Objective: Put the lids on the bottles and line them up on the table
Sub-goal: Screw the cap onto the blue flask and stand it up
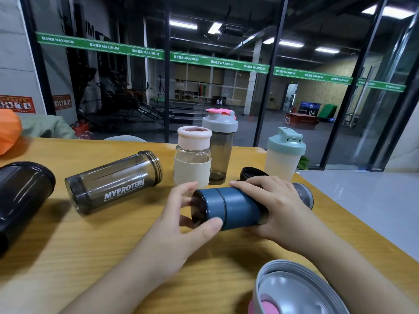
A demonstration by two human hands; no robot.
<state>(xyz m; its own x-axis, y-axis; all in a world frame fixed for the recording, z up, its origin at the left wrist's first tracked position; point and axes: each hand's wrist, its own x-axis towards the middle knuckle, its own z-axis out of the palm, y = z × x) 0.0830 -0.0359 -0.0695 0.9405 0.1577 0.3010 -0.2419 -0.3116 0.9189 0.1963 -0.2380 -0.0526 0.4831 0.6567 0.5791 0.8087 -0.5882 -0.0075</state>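
A dark blue bottle [235, 208] lies on its side in the middle of the wooden table [90, 257]. My left hand [181, 220] grips its blue base end, and my right hand [269, 207] wraps its body toward the grey open end [305, 196]. Three lidded bottles stand behind: a pink-capped glass one [192, 157], a smoky one with a grey and pink lid [221, 150], and a frosted one with a mint lid [283, 155]. A lidless smoky MYPROTEIN bottle [113, 180] lies at the left. A black lid [251, 173] lies behind my right hand.
A grey lid with a pink part [294, 291] lies upside down at the near right edge. A black bottle [20, 200] lies at the far left. An orange object [9, 130] sits at the back left corner. The table's right edge drops to a tiled floor.
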